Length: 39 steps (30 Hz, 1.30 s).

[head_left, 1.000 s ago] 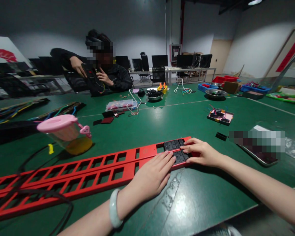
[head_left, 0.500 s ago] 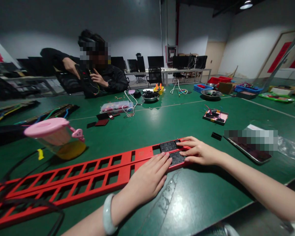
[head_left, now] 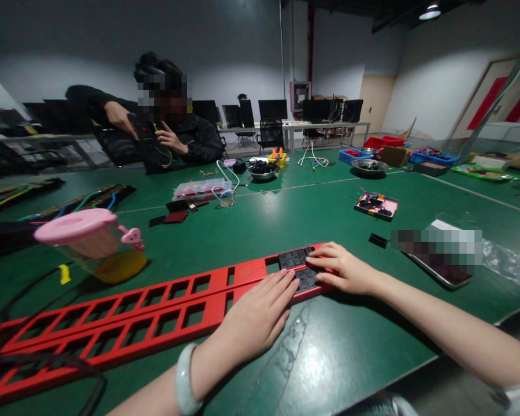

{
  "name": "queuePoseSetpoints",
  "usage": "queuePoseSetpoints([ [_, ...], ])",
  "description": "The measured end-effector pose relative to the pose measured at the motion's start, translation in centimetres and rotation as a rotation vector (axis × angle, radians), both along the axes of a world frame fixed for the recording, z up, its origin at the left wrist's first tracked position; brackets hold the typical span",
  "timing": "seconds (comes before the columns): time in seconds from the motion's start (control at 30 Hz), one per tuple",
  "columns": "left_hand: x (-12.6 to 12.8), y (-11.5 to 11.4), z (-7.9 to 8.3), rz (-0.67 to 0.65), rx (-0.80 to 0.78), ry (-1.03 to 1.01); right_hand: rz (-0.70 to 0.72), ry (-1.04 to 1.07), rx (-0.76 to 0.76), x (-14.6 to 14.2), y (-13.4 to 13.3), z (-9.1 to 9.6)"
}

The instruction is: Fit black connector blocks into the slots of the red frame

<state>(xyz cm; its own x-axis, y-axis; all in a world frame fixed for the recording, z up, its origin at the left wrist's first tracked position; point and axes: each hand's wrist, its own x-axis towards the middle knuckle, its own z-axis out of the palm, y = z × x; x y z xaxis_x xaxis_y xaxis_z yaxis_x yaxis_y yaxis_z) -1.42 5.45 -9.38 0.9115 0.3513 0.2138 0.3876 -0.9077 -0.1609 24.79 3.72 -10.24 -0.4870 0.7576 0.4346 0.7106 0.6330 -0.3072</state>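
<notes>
Two long red slotted frames (head_left: 160, 303) lie side by side on the green table, running from the left edge to my right hand. At their right end sit black socket blocks (head_left: 291, 258) with small holes. Flat over the nearer frame rests my left hand (head_left: 260, 306), fingers stretched together with the tips on the nearer black block. My right hand (head_left: 344, 268) reaches in from the right, fingers extended and spread, tips touching the black blocks and the frame ends. Parts of the blocks are hidden under both hands.
A pink-lidded jug (head_left: 97, 245) with yellow liquid stands at the left, beside black cables (head_left: 47, 361). To the right lie a phone (head_left: 437, 268), a small black piece (head_left: 378, 240) and a parts box (head_left: 377, 206). Across the table a person (head_left: 199, 136) holds a dark device.
The view has shifted slightly, so everything sits a little further left. Both hands stay on the frames and black blocks, with barely any finger movement.
</notes>
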Motion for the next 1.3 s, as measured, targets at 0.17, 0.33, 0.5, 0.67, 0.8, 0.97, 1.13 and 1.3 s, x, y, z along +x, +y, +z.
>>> queuePoseSetpoints([
  [0.17,-0.1,-0.2,0.1,-0.002,-0.009,0.007,-0.237,-0.022,-0.016,-1.7,0.8,0.6],
  [0.33,-0.2,-0.2,-0.1,-0.005,-0.008,0.011,-0.483,-0.301,-0.189,-5.3,2.0,3.9],
  [0.5,-0.2,-0.1,-0.3,-0.014,-0.031,0.0,-0.586,-0.453,-0.441,-9.7,3.9,6.3],
  [0.67,-0.2,-0.6,-0.1,0.063,-0.095,-0.123,-0.663,-0.465,-0.543,-11.6,5.9,6.1],
  [0.8,-0.1,-0.9,0.2,0.106,-0.104,-0.205,-0.705,-0.452,-0.584,-11.6,6.4,5.5],
  [0.97,0.0,-0.8,0.1,0.084,-0.085,-0.226,-0.742,-0.431,-0.609,-11.2,6.8,4.8],
  [1.13,0.0,-0.5,-0.3,0.107,-0.032,-0.19,-0.768,-0.407,-0.612,-11.3,7.0,4.5],
  [1.3,0.4,-0.2,-0.2,0.192,-0.021,-0.214,-0.785,-0.367,-0.594,-11.2,6.8,4.7],
])
